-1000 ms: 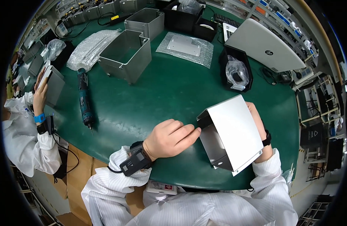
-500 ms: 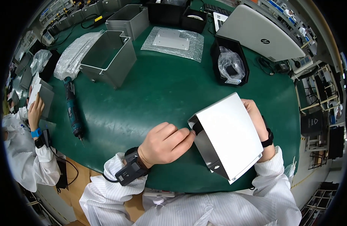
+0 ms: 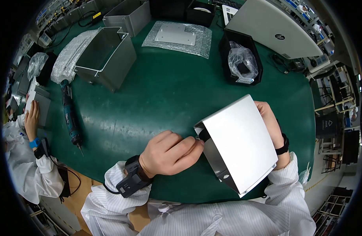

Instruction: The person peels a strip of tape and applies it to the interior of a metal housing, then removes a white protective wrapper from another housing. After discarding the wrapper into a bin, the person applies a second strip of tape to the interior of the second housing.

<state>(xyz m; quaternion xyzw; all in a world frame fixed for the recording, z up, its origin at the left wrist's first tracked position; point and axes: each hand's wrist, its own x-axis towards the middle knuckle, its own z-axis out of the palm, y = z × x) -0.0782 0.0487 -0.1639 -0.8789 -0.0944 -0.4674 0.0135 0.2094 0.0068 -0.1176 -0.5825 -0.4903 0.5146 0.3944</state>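
Observation:
A white sheet-metal housing [image 3: 240, 143] stands tilted over the right front of the table, its open side turned to the left. My right hand [image 3: 269, 124] grips its far right side, with the fingers partly hidden behind it. At the open side's upper edge, my left hand [image 3: 171, 152] is closed in a pinch, the fingertips against a dark round part [image 3: 203, 135] just inside the housing. Whatever lies between those fingertips is too small to make out. Small screws show at the housing's lower corners.
On the green table [image 3: 149, 94] lies a cordless screwdriver [image 3: 71, 118] at left. Behind are grey metal boxes [image 3: 110, 65], bubble wrap with a white plate [image 3: 175, 37], a black bin [image 3: 242, 59] of bagged parts and a laptop [image 3: 275, 33]. A co-worker's hand [image 3: 31, 120] is at far left.
The view has shifted slightly, so the table's things sit a little higher and further left. My left hand stays pinched at the housing's edge; my right keeps its hold.

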